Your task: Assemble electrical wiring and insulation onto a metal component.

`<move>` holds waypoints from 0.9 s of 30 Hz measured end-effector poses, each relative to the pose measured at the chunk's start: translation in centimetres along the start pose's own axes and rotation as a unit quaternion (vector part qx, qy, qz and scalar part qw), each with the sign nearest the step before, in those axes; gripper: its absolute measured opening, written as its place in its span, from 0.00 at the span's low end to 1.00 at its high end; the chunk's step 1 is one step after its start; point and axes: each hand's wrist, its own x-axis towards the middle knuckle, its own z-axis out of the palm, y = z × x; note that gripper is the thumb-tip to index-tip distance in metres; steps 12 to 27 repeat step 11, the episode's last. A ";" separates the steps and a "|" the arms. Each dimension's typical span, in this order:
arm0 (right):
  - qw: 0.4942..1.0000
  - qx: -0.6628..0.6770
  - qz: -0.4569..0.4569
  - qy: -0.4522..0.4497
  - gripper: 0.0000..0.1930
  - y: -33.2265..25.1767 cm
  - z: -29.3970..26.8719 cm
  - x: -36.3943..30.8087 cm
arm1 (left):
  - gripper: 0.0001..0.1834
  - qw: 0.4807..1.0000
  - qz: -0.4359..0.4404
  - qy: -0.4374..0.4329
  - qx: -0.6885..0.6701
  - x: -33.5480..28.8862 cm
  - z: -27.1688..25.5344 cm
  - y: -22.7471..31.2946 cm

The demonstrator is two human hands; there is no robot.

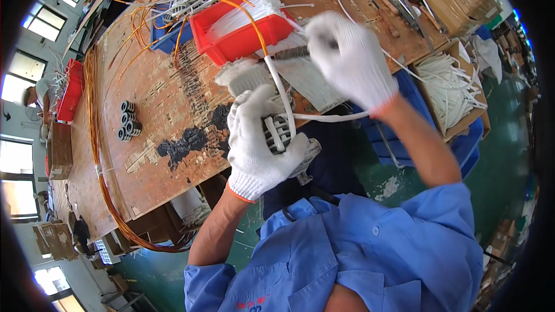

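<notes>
My left hand [254, 138], in a white knit glove, is wrapped round a grey slotted metal part [270, 134] that looks like a stator core. Its fingers and palm hide much of the part. White sleeving [277, 81] rises from the part, with orange wire [254, 22] coming out of its upper end. Another length of white sleeving [332, 118] runs right, passing behind my right wrist. My right hand [350, 58], gloved too and slightly blurred, is raised beside the red bin [222, 49]. Its curled fingers pinch a thin white strip [296, 25] at the bin's edge.
White strips fill the red bin. Behind it, a blue bin [165, 37] sits under loose sleeving. Several grey rings [128, 120] stand left on the worn wooden table [156, 89]. Orange wire bundles [92, 110] hang over its left end. Hand tools [399, 6] and a carton of white tubes [448, 89] are right.
</notes>
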 end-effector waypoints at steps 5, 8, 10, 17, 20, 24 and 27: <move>0.972 0.204 0.103 0.053 0.10 -7.3 -0.4 -14.7 | 0.58 0.975 -0.138 0.025 -0.175 -1.6 0.7 0.8; 0.777 0.479 0.392 0.109 0.10 -5.6 2.2 -18.1 | 0.55 0.938 -0.203 0.026 -0.281 -1.0 -0.3 2.1; 0.714 0.544 0.437 0.050 0.09 -1.9 3.3 -18.3 | 0.56 0.904 -0.275 0.025 -0.328 -0.2 -0.5 2.2; 0.694 0.573 0.437 -0.003 0.10 0.1 4.0 -18.0 | 0.58 0.898 -0.310 0.011 -0.313 0.0 -0.9 2.0; 0.694 0.573 0.437 -0.003 0.10 0.1 4.0 -18.0 | 0.58 0.898 -0.310 0.011 -0.313 0.0 -0.9 2.0; 0.694 0.573 0.437 -0.003 0.10 0.1 4.0 -18.0 | 0.58 0.898 -0.310 0.011 -0.313 0.0 -0.9 2.0; 0.694 0.573 0.437 -0.003 0.10 0.1 4.0 -18.0 | 0.58 0.898 -0.310 0.011 -0.313 0.0 -0.9 2.0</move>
